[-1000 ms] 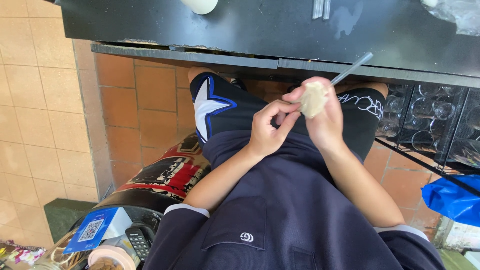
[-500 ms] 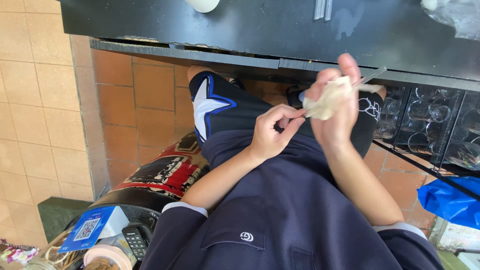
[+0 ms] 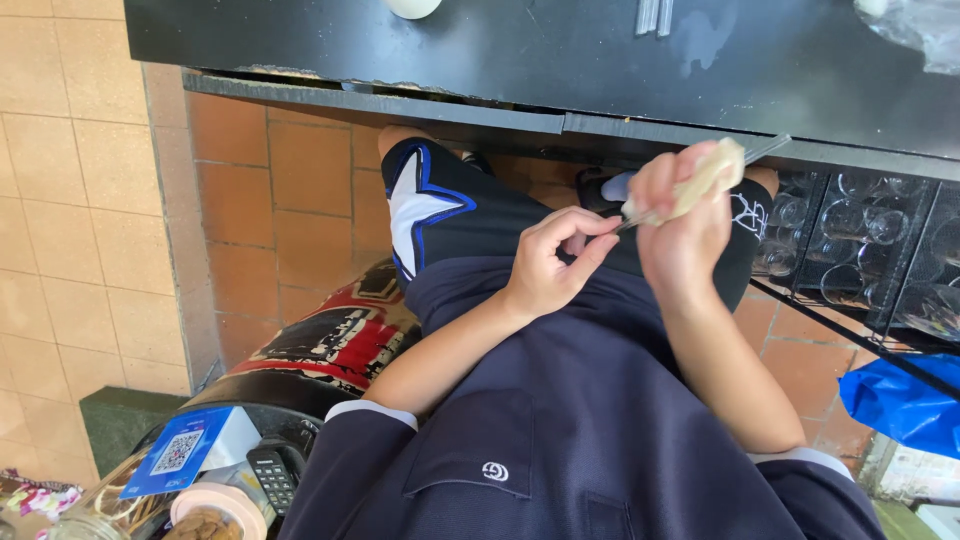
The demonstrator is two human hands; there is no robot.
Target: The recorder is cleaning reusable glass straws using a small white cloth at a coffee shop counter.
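Note:
My right hand [image 3: 680,235] is raised in front of the black counter's edge, closed around a pale wad of cloth [image 3: 705,180]. A thin grey metal tool [image 3: 768,150] runs through that wad and sticks out at the upper right. My left hand [image 3: 555,265] is just to the left, over my lap, with fingertips pinched at the tool's lower end. Below both hands are my dark navy shirt and black shorts with a white star [image 3: 415,205].
A black counter [image 3: 520,60] spans the top, carrying a white round object [image 3: 410,6], two metal pieces [image 3: 655,15] and a clear bag [image 3: 920,30]. Glasses [image 3: 870,235] are racked under it at right. A blue bag [image 3: 900,400], red patterned stool [image 3: 330,340], calculator [image 3: 268,470] and jar [image 3: 205,518] sit lower.
My right hand has risen and shifted right with the cloth along the tool. My left hand followed to the right and stays pinched at the tool's lower end.

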